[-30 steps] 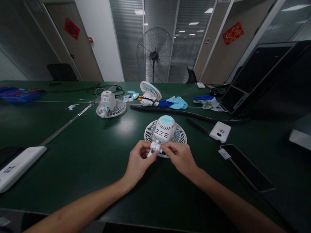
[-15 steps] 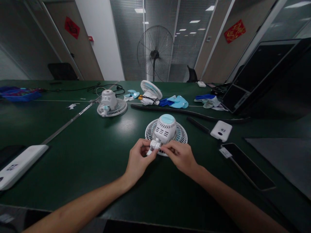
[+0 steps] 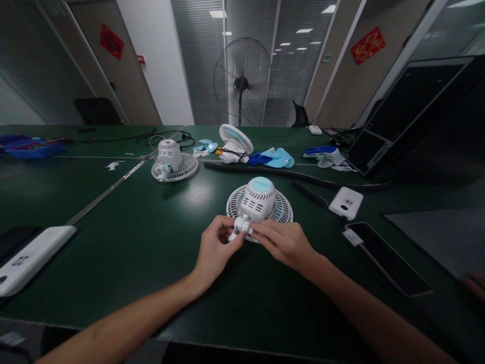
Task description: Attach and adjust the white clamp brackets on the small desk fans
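Note:
A white fan with a light-blue cap lies grille-down on the green table, its motor housing upward. On its near side is a white clip bracket. My left hand grips this bracket from the left between thumb and fingers. From the right, my right hand pinches the bracket's right end, its fingers pressed together; they hide the lower right of the grille. Any small part between those fingertips is too small to make out.
Behind stand a second fan and a third fan, with blue blades beside it. A black tube crosses beyond my hands. At right lie a power bank and a phone; a person's fingers show at the edge.
My right hand has turned slightly, its fingers now flatter and closer together at the bracket. My left hand stays nearly still. Another person's fingers have appeared at the right edge.

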The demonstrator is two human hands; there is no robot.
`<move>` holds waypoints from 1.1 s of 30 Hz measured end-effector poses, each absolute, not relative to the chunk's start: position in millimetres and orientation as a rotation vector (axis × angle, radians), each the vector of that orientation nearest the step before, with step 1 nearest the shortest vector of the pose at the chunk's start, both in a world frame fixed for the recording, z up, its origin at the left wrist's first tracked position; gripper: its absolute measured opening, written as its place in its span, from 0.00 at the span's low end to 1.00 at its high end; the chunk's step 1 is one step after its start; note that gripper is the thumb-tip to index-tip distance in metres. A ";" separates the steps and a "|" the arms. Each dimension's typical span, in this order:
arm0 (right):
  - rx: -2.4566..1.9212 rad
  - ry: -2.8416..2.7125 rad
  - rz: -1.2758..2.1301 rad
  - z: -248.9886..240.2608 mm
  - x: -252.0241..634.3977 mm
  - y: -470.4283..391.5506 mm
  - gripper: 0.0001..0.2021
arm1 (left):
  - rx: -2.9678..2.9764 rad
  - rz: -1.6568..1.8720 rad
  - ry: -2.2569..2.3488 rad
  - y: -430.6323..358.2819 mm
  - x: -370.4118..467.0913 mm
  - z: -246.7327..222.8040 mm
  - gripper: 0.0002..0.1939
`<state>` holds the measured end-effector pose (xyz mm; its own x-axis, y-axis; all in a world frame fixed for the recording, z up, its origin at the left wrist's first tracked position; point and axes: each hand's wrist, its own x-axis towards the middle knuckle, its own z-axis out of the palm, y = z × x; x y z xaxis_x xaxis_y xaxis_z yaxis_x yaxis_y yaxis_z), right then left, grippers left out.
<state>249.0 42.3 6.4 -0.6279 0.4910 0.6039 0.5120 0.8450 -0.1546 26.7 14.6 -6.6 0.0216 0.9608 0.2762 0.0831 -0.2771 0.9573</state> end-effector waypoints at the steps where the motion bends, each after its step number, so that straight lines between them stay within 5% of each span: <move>1: -0.719 -2.343 -0.048 4.9 248.9 43.1 0.12 | 1.484 1.363 1.118 14.6 26.7 -6.4 0.10; 5: -0.826 -2.199 0.183 3.4 239.9 40.9 0.08 | 1.486 1.366 1.120 15.2 26.8 -7.2 0.11; 13: -1.149 -1.861 1.065 13.8 226.0 33.4 0.18 | 1.507 1.353 1.109 15.7 25.9 -9.8 0.11; 22: -0.769 -2.393 0.057 13.8 249.3 40.3 0.11 | 1.515 1.351 1.112 14.7 25.7 -8.9 0.11; 30: -0.912 -2.105 0.459 12.4 232.4 36.8 0.07 | 1.570 1.359 1.144 15.3 25.1 -7.8 0.11; 33: -1.030 -1.984 0.718 14.3 224.2 32.1 0.13 | 1.586 1.347 1.179 16.4 24.2 -8.9 0.11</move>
